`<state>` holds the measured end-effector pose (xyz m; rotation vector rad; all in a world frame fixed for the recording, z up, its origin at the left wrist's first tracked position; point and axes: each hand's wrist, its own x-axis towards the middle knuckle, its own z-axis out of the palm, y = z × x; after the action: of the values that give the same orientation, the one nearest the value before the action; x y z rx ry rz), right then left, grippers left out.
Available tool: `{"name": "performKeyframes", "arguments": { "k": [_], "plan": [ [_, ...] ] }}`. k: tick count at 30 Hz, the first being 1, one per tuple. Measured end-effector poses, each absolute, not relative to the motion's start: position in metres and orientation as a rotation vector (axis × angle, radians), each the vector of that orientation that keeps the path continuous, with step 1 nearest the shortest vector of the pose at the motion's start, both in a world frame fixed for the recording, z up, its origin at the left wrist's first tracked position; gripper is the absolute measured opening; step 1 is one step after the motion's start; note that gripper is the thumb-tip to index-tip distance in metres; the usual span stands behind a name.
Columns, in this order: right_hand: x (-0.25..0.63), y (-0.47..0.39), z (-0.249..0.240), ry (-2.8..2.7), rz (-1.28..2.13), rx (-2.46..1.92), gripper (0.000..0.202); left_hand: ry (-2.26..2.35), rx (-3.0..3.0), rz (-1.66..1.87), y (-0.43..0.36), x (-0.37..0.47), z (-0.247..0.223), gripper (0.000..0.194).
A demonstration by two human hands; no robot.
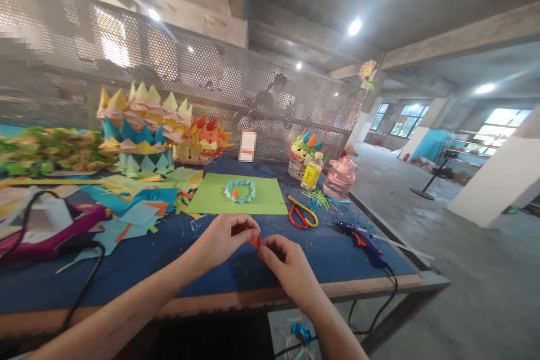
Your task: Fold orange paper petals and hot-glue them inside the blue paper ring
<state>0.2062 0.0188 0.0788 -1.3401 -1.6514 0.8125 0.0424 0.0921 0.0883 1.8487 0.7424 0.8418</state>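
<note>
Between my two hands is a small piece of orange paper [255,241], pinched from both sides above the blue tabletop near its front edge. My left hand [230,239] grips it with thumb and fingertips. On the other side, the fingers of my right hand [287,261] close on its lower right part. Just beyond them lies a green sheet [206,194], and on it a ring of folded light-blue paper [252,194] with a small orange piece [235,193] inside its outline.
Scissors with red and yellow handles [310,215] and a glue gun [363,242] lie to the right. Behind stand a yellow-labelled bottle [312,171] and a pink bottle [340,178]. Paper scraps [139,214], a magenta device [50,236] and folded-paper crowns [145,143] cover the left.
</note>
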Motion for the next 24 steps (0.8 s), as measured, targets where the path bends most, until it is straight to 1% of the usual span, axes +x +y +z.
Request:
{"name": "performKeyframes", "arguments": {
  "k": [4, 9, 12, 17, 20, 24],
  "plan": [
    [0.2012, 0.0258, 0.0796, -1.511, 0.975, -1.267, 0.025, 0.743, 1.775, 0.870, 0.0887, 0.0428, 0.0906, 0.022],
    [0.1990, 0.0274, 0.0811, -1.480, 0.960, -1.197, 0.025, 0.754, 1.719, 0.744, 0.0919, 0.0383, 0.0940, 0.028],
    [0.1999, 0.0287, 0.0806, -1.476, 0.921, -1.200, 0.024, 0.747, 1.722, 0.721, 0.0945, 0.0367, 0.0959, 0.026],
    [0.1990, 0.0298, 0.0809, -1.463, 0.914, -1.221, 0.022, 0.692, 1.680, 0.793, 0.0939, 0.0372, 0.0934, 0.028],
    [0.1988, 0.0294, 0.0825, -1.500, 0.885, -1.222, 0.025, 0.680, 1.764, 0.812, 0.0938, 0.0365, 0.0911, 0.022],
    [0.2015, 0.0299, 0.0838, -1.621, 0.786, -1.274, 0.027, 0.650, 1.936, 0.755, 0.0939, 0.0344, 0.0933, 0.017]
  ]
}}
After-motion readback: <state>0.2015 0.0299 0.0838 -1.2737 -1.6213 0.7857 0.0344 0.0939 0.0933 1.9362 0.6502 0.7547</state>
